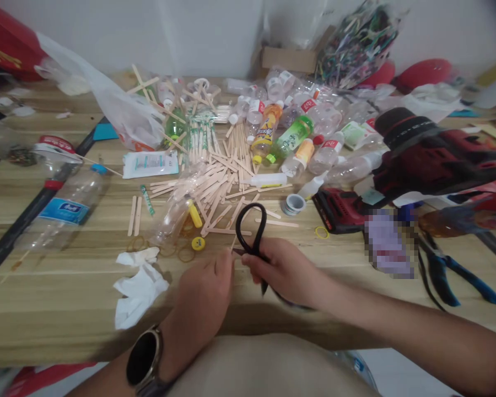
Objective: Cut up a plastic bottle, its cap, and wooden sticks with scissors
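My right hand (287, 270) is closed around black-handled scissors (263, 229). One handle loop stands up above my fingers, and the blade tip reaches my left fingers. My left hand (206, 286), with a watch (144, 358) on its wrist, is closed in a pinch. A thin wooden stick (233, 241) pokes up from its fingertips, beside the scissor blade; its lower end is hidden. Just beyond the hands lie a yellow cap (198, 243), a clear plastic bottle (169, 215) and scattered craft sticks (219, 182).
Plastic bottles (291, 135) crowd the back of the table. A red and black power drill (430, 154) and blue-handled pliers (442, 275) lie to the right. On the left are crumpled tissue (140, 289) and a blue-labelled bottle (64, 209). A tape roll (293, 204) sits mid-table.
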Available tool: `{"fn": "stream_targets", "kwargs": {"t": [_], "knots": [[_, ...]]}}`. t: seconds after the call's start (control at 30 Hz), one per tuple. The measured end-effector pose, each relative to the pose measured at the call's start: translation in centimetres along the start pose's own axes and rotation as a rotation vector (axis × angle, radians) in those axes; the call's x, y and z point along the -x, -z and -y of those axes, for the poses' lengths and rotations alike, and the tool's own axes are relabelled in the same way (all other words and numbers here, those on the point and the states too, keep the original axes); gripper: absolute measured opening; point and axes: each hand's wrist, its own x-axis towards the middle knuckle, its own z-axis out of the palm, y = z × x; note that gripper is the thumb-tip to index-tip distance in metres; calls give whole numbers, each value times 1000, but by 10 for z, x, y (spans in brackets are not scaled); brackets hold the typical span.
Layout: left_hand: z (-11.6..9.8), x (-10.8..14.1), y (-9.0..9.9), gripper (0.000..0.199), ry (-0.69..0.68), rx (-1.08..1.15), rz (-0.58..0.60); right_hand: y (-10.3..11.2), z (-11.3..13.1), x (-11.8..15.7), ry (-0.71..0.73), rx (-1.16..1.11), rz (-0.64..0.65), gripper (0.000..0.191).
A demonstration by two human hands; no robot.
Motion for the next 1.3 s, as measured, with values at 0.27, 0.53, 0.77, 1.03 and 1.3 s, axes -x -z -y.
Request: {"fn": "stream_targets", "kwargs": {"t": [0.27,0.53,0.77,1.03,1.3], "knots": [[-3,-2,-2,25,26,-25,16,0,0,-2,-62,-199,82,45],[-1,0,-4,24,33,57,50,-4,-12,0,203,232,-211,31],[5,-3,-8,20,-122,-73,-203,0,-2,-3,-280,-585,103,55],[6,-7,-3,22,-131,-117,-290,-8,0,0,-370,-713,86,59],[23,-10,2,33,33,35,-196,1,-3,12,56,-11,-221,40]]}}
